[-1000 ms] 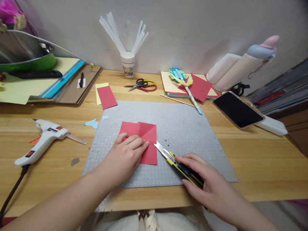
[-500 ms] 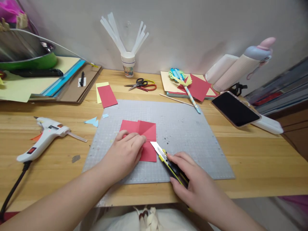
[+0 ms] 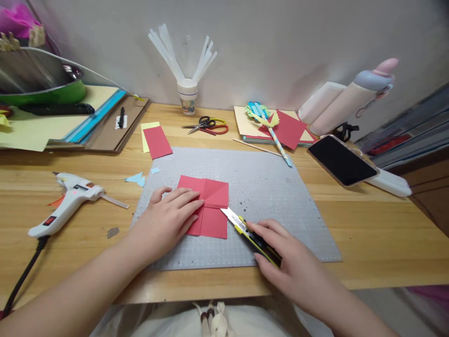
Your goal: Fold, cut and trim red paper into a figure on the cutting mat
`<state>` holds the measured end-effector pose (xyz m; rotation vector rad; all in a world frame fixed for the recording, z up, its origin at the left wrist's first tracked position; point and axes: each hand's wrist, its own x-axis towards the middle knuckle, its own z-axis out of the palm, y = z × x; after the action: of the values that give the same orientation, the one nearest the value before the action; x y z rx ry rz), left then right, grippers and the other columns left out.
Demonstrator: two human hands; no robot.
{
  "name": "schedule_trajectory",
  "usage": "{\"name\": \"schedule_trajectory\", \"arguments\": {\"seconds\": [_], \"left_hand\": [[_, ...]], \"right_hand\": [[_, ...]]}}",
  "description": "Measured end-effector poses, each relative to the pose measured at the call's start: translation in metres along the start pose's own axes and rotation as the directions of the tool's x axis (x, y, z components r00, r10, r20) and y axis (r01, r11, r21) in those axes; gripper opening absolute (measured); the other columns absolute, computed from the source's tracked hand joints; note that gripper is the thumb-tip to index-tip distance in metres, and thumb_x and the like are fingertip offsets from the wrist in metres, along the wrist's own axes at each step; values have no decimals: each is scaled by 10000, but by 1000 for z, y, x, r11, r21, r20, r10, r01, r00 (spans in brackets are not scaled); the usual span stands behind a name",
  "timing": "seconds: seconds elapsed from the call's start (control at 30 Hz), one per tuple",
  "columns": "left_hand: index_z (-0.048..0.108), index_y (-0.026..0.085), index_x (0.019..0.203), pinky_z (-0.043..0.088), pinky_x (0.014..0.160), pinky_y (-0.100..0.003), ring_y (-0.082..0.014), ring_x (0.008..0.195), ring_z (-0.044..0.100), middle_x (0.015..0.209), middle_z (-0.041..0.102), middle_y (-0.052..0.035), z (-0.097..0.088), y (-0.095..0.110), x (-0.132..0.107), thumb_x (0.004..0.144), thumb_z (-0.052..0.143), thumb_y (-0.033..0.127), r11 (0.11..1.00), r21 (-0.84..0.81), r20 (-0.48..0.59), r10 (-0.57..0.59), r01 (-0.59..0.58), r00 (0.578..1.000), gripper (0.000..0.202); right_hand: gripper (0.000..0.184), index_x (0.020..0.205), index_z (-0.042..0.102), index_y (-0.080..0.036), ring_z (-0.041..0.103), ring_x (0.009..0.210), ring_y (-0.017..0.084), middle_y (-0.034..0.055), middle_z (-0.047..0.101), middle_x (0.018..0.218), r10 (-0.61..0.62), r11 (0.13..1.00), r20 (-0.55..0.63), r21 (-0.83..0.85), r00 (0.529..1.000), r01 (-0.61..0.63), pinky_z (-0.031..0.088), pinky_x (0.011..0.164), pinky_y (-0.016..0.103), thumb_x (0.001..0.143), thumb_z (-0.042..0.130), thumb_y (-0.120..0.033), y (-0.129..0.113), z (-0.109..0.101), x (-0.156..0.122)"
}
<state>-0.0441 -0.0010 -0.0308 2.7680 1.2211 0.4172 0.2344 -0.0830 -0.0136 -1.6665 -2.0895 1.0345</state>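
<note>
Work surface: one gray cutting mat [image 3: 273, 187] on one wooden table [image 3: 379, 234]. One red paper sheet [image 3: 214, 222] lies on the mat, left of its center; one vertical and one horizontal crease are visible on it.

Left hand: the left hand [image 3: 170, 215] lies palm down on the left part of the sheet, fingers extended and slightly spread.

Right hand: the right hand [image 3: 289, 257] grips one black-and-yellow utility knife [image 3: 255, 241], fingers closed around the handle, thumb opposite. One blade is extended; its tip meets the sheet at the horizontal crease, near the right edge — whether it sits under a layer cannot be told.

Surrounding items: one white glue gun [image 3: 68, 203] with one glue stick, left of the mat; one red card [image 3: 157, 142] overlapping one yellow card [image 3: 144, 144]; scissors [image 3: 202, 123], apparently two pairs overlapping; one paper flower [image 3: 273, 132]; one wooden stick [image 3: 254, 146]; one phone [image 3: 342, 160], right side. One stack of paper cups [image 3: 188, 100] holds translucent strips [image 3: 167, 54] — too bunched to count.
</note>
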Motion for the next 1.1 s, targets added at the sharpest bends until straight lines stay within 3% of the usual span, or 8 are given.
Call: {"name": "schedule_trajectory", "arguments": {"seconds": [0.27, 0.43, 0.53, 0.83, 0.97, 1.1], "left_hand": [[630, 236, 1136, 319, 919, -439, -248, 1001, 598, 1118, 681, -59, -9, 29, -8, 942, 475, 276, 992, 7, 28, -128, 127, 991, 252], [568, 277, 1245, 265, 993, -465, -270, 1158, 554, 1309, 613, -48, -15, 29, -18, 885, 582, 352, 1000, -8, 80, -14, 14, 997, 368], [561, 267, 1266, 269, 991, -481, -290, 1166, 552, 1308, 615, -72, -15, 26, -20, 853, 613, 384, 999, 27, 82, -33, 31, 996, 432], [654, 177, 1066, 393, 844, -426, -279, 967, 609, 1083, 694, -83, 0, 52, 2, 877, 605, 404, 980, 120, 34, -161, 156, 986, 299], [654, 154, 1110, 381, 835, -403, -261, 988, 610, 1124, 698, -76, 1, 45, 6, 946, 511, 274, 986, 152, -17, -65, 67, 998, 248], [640, 133, 1165, 341, 870, -418, -257, 1042, 613, 1212, 683, -79, 4, 31, 2, 957, 371, 104, 979, 203, -10, 32, -30, 999, 341]], "right_hand": [[480, 1317, 551, -265, 581, 1159, 232, 73, 553, 1313, -43, 999, -30, -30, 999, 42, 456, 1003, 402, 850, 503, -163, 15, -19, 12], [480, 1319, 552, -270, 578, 1167, 223, 67, 555, 1320, -67, 997, -45, -31, 997, 65, 447, 1016, 398, 854, 507, -158, 19, -20, 11], [471, 1309, 558, -280, 579, 1161, 220, 62, 567, 1302, -73, 997, -49, -25, 996, 72, 462, 1001, 388, 855, 510, -162, 20, -18, 8], [436, 1276, 573, -262, 568, 1167, 227, 69, 575, 1268, -104, 994, -103, -28, 989, 101, 462, 1001, 396, 859, 487, -171, 26, -17, 16], [441, 1286, 571, -244, 550, 1180, 240, 78, 573, 1276, -102, 992, -119, -81, 988, 93, 446, 1014, 428, 858, 488, -178, 27, -18, 19], [434, 1288, 572, -234, 554, 1168, 232, 80, 576, 1270, -118, 990, -108, -94, 987, 108, 449, 1008, 420, 867, 479, -180, 27, -17, 19]]}}
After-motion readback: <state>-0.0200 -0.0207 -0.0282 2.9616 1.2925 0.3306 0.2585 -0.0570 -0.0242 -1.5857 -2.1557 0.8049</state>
